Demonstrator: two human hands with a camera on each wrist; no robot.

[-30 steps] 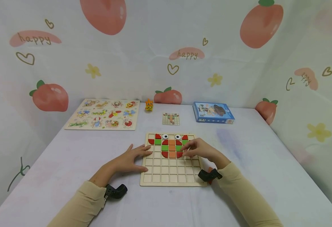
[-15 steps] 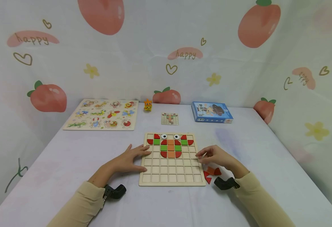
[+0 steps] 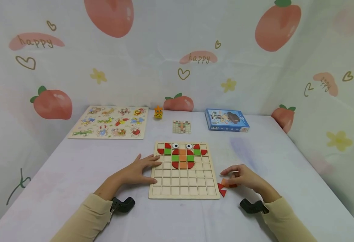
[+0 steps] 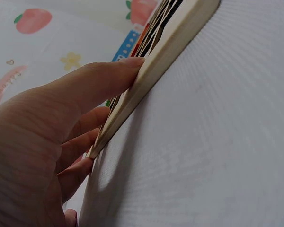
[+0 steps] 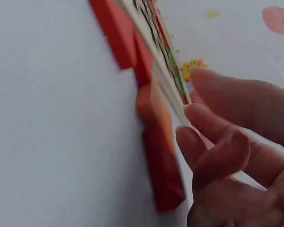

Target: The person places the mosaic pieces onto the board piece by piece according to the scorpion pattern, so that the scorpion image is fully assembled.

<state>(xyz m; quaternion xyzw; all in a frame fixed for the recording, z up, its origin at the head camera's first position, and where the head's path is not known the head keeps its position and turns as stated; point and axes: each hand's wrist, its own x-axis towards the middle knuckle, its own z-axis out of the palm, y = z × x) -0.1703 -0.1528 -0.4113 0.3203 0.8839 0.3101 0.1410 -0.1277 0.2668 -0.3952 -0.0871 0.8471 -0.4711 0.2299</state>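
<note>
A wooden grid board (image 3: 175,181) lies mid-table, its upper cells set with red quarter-round, green (image 3: 175,158) and orange (image 3: 183,158) square pieces and two eye discs (image 3: 175,146). My left hand (image 3: 137,170) rests at the board's left edge, fingers and thumb extended; the left wrist view shows the thumb touching the rim (image 4: 154,71). Just off the board's right side, my right hand (image 3: 244,176) hovers with loosely bent fingers over loose pieces, holding nothing visible. Among these are red triangles (image 3: 222,192), an orange piece (image 5: 151,104) and a dark-red piece (image 5: 163,175), partly covered in the head view.
Behind the board lies a small pattern card (image 3: 182,127). An insect puzzle board (image 3: 108,122) is at the back left, beside a small orange figurine (image 3: 158,112). A blue box (image 3: 227,120) sits at the back right, before a fruit-printed cloth backdrop (image 3: 152,43).
My right hand has moved from the board's upper right cells, where a red quarter-round piece now sits, out to the loose pieces at the right. The left hand stays in place.
</note>
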